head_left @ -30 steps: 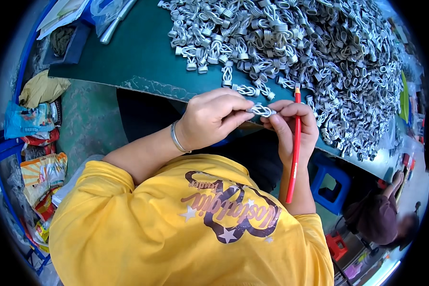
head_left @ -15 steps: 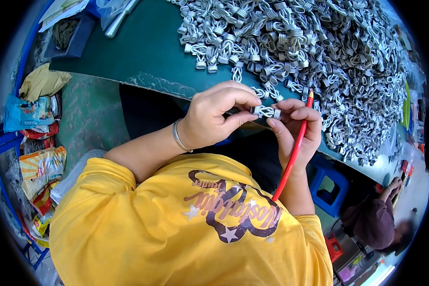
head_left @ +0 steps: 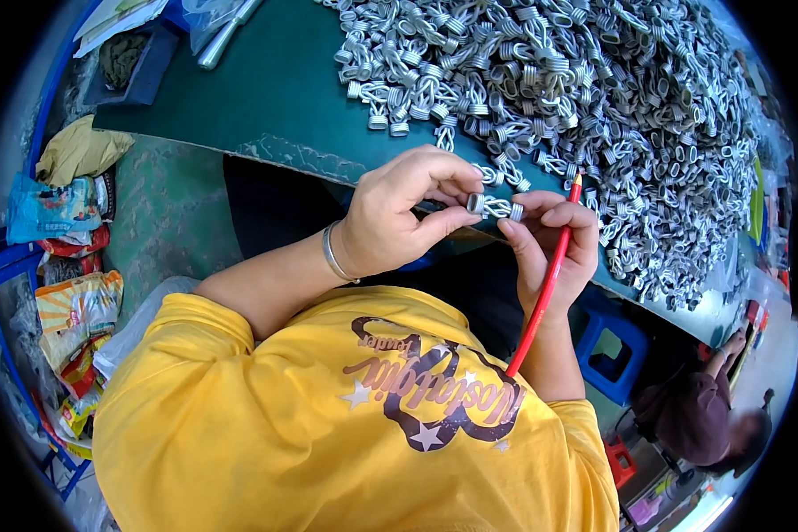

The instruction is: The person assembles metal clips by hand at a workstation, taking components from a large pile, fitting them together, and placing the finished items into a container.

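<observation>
Between my hands is a small silver-grey looped piece (head_left: 495, 207) with a ribbed collar at each end and twisted strands in the middle. My left hand (head_left: 399, 204), a bangle on its wrist, has thumb and fingertips closed about the left collar. My right hand (head_left: 559, 235) pinches the right collar between thumb and forefinger. A red pencil (head_left: 545, 297) is also tucked in the right hand, its sharpened tip pointing away from me. Several similar pieces lie just beyond my fingers, at the near edge of a large pile (head_left: 585, 97).
The pile covers much of the green table (head_left: 239, 97). A blue-grey bin (head_left: 142, 75) stands far left. Bagged packets (head_left: 75, 310) fill a blue rack at left. To the right are a blue stool (head_left: 616, 346) and another person in dark clothing (head_left: 692, 417).
My hands hold nearly the same pose on the piece. The left fingers have eased slightly, showing more of the left collar. The other person's head and hands have shifted a little.
</observation>
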The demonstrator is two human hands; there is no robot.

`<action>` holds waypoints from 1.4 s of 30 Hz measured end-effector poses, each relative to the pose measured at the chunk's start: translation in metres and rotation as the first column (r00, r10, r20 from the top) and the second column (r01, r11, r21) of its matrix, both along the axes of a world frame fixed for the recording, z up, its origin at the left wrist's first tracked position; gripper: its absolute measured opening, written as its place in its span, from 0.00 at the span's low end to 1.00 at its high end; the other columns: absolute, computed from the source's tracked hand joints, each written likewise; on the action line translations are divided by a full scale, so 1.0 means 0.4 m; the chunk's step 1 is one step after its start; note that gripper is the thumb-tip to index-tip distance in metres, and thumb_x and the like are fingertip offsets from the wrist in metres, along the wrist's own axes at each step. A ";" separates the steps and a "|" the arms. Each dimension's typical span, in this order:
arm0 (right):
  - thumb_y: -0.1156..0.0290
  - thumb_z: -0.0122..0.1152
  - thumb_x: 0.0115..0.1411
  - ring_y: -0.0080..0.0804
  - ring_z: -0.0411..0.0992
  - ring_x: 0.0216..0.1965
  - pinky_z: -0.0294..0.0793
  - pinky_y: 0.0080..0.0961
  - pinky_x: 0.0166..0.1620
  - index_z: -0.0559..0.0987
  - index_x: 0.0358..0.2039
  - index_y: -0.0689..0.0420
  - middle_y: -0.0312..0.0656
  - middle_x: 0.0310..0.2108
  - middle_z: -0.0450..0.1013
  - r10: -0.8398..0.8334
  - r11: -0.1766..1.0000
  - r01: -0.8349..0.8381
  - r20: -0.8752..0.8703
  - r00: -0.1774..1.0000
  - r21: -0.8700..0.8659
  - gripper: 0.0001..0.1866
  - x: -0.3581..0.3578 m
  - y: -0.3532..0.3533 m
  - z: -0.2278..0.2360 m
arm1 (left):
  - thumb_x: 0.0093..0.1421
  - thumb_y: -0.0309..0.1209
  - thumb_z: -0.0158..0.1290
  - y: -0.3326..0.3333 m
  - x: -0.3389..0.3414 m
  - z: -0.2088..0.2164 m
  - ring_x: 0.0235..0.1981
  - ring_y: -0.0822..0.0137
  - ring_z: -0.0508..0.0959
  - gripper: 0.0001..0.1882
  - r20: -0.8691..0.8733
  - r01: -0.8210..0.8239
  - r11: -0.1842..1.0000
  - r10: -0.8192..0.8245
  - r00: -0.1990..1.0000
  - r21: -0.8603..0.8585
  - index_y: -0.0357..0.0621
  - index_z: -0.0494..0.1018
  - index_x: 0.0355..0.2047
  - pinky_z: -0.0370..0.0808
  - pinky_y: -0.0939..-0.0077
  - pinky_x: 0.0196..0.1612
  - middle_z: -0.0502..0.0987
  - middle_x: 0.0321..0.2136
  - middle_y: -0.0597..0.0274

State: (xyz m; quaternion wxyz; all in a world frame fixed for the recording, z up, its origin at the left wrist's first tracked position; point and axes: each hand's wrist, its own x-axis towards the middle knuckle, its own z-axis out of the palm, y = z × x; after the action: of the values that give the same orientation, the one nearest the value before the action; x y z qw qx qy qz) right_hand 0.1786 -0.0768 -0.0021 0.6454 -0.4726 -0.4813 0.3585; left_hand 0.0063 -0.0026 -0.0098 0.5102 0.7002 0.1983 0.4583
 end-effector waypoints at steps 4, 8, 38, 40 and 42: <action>0.88 0.64 0.47 0.24 0.71 0.32 0.73 0.19 0.37 0.66 0.31 0.59 0.47 0.34 0.74 0.022 0.999 -0.017 0.169 0.985 -0.027 0.17 0.005 0.004 -0.008 | 0.51 0.12 0.57 -0.001 -0.002 -0.017 0.36 0.68 0.78 0.19 0.042 0.030 0.999 -0.028 0.999 -0.033 0.33 0.66 0.43 0.77 0.78 0.40 0.74 0.38 0.51; 0.87 0.65 0.47 0.26 0.73 0.31 0.74 0.20 0.36 0.66 0.28 0.60 0.47 0.32 0.75 -0.003 1.000 0.001 0.203 0.979 0.006 0.16 0.003 0.012 -0.009 | 0.50 0.15 0.59 0.000 -0.001 -0.004 0.37 0.66 0.78 0.19 0.048 0.043 0.998 -0.041 0.998 -0.050 0.34 0.68 0.42 0.76 0.77 0.40 0.76 0.37 0.51; 0.84 0.61 0.50 0.32 0.70 0.24 0.69 0.21 0.29 0.67 0.24 0.59 0.46 0.25 0.74 -0.390 0.909 0.238 0.494 0.777 0.342 0.11 0.030 0.034 0.016 | 0.55 0.25 0.55 0.574 -0.089 0.369 0.39 0.68 0.76 0.22 0.015 -0.621 0.783 0.621 0.783 -0.026 0.32 0.66 0.51 0.75 0.78 0.36 0.74 0.41 0.56; 0.84 0.60 0.50 0.31 0.71 0.25 0.70 0.21 0.32 0.66 0.24 0.59 0.46 0.25 0.73 -0.378 0.918 0.244 0.509 0.773 0.312 0.11 0.034 0.026 0.024 | 0.56 0.29 0.54 0.429 -0.021 0.377 0.23 0.77 0.70 0.13 0.079 -0.362 0.922 0.374 0.924 -0.134 0.38 0.72 0.40 0.67 0.84 0.26 0.73 0.30 0.65; 0.84 0.61 0.50 0.32 0.71 0.25 0.69 0.21 0.30 0.67 0.24 0.59 0.45 0.25 0.74 -0.389 0.911 0.242 0.501 0.773 0.334 0.11 0.038 0.025 0.015 | 0.59 0.32 0.52 0.275 0.029 0.368 0.24 0.76 0.68 0.10 0.239 0.211 0.939 -0.147 0.960 -0.271 0.37 0.72 0.34 0.65 0.83 0.28 0.71 0.28 0.64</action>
State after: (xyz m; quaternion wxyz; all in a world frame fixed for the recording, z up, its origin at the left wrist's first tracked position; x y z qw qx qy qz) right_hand 0.1937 -0.0668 0.0038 0.5824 -0.5453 -0.6023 0.0271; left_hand 0.0180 0.1076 0.1374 0.6668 0.5780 0.1431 0.4482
